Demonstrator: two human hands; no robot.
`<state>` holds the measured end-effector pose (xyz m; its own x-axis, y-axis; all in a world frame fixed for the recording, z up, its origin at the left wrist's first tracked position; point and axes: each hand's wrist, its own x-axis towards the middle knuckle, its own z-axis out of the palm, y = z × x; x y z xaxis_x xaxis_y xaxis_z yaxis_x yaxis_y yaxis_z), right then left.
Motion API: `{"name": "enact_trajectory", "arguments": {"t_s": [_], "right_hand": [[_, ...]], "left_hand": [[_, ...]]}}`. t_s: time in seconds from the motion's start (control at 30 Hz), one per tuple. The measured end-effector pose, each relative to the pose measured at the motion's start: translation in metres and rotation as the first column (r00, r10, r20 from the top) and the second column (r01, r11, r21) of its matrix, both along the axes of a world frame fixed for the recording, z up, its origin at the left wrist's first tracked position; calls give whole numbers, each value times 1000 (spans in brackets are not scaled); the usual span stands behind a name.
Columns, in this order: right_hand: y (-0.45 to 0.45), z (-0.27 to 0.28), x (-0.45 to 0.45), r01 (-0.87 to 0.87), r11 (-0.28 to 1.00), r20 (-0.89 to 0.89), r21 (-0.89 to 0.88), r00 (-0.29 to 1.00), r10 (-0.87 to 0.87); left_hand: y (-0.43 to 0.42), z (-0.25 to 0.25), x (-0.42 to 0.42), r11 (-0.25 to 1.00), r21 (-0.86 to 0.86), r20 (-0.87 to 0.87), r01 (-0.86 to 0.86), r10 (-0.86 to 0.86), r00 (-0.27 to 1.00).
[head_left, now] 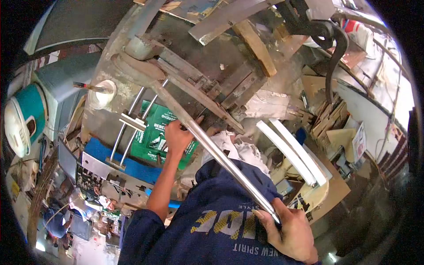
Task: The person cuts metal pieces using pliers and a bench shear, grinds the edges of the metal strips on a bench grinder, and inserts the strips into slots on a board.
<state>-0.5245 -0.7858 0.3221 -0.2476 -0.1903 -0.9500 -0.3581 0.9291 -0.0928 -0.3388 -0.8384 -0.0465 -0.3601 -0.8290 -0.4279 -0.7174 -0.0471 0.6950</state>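
A long shiny metal tube [229,165] runs diagonally across the view, its near end in front of my dark blue shirt. My right hand [293,232] is closed around that near end. Farther up, my left hand [177,138] curls round the tube from below, with a fingertip showing on its far side. The tube's far part looks dull and reaches toward a dusty, belt-like machine part [141,70]. Under my left hand lies a green printed sheet [152,132]. Beside it, two slim metal rods [132,139] are joined by a crosspiece.
A white round container [102,95] with a brush stands at left, near a teal and white object [31,117]. White curved strips [289,152] lie at right, beside stacked wood scraps [329,119]. A flat metal bar [229,22] and a dark curved metal piece [338,57] are above.
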Motion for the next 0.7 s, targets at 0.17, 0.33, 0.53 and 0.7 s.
{"name": "enact_trajectory", "arguments": {"t_s": [0.17, 0.33, 0.53, 0.7], "right_hand": [[-13, 10, -1, 57, 997, -7, 49, 998, -57], [-17, 17, 5, 35, 999, -54, 3, 998, -35], [-12, 15, 0, -36, 998, -1, 52, 999, 36], [80, -137, -14, -168, 956, -114, -241, 983, 144]], "left_hand": [[0, -12, 8, 999, 7, -10, 43, -43, 999], [15, -46, 20, 998, 38, -241, 47, -36, 970], [-3, -1, 4, 985, -159, -156, 72, -97, 983], [-13, 4, 2, 988, 65, 45, 139, -142, 989]]}}
